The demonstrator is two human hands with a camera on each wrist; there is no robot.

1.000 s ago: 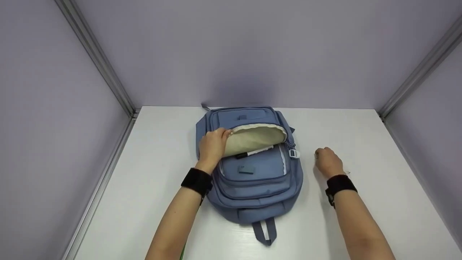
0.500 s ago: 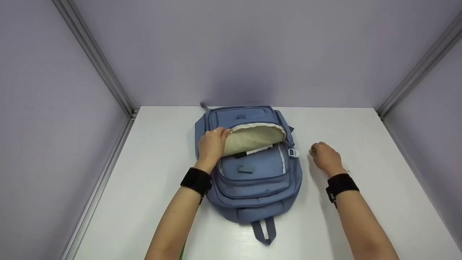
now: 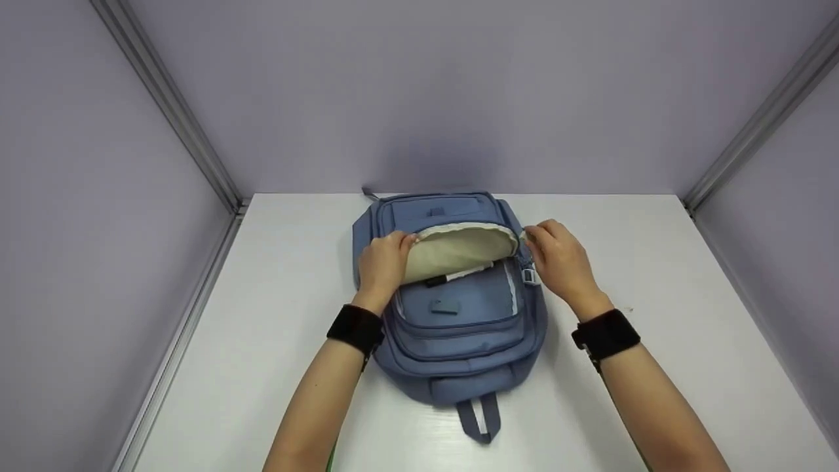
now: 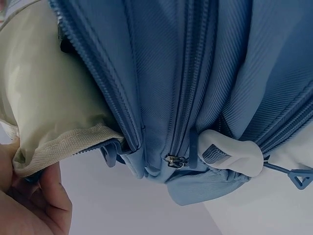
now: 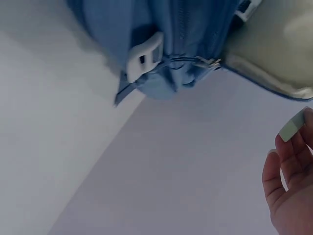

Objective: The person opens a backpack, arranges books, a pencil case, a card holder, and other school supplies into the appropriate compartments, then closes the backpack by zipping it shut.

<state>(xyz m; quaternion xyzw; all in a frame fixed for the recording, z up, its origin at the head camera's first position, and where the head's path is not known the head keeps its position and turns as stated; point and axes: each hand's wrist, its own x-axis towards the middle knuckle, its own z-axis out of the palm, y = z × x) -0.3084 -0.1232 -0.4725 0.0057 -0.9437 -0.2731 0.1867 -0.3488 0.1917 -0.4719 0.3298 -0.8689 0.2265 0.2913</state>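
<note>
A blue backpack (image 3: 465, 354) lies on the white table with its front pocket unzipped. My left hand (image 3: 382, 265) pinches the edge of the cream-lined pocket flap (image 3: 459, 249) and holds it up. A black-and-white pen (image 3: 459, 274), perhaps a marker, lies partly under the flap in the pocket. My right hand (image 3: 560, 262) is at the right side of the pocket opening. Between its thumb and fingers, in the right wrist view, it holds a small pale-green block (image 5: 292, 126) that looks like an eraser. The block appears apart from the flap.
A white buckle (image 4: 230, 152) and zipper pulls hang at the backpack's side. The carry loop (image 3: 480, 419) points toward the near side of the table (image 3: 262, 367). Pale panels (image 3: 459, 98) with grey metal corner rails enclose the left, back and right.
My right hand has moved from the table on the right, up and left to the edge of the pocket opening. The left hand stays on the flap.
</note>
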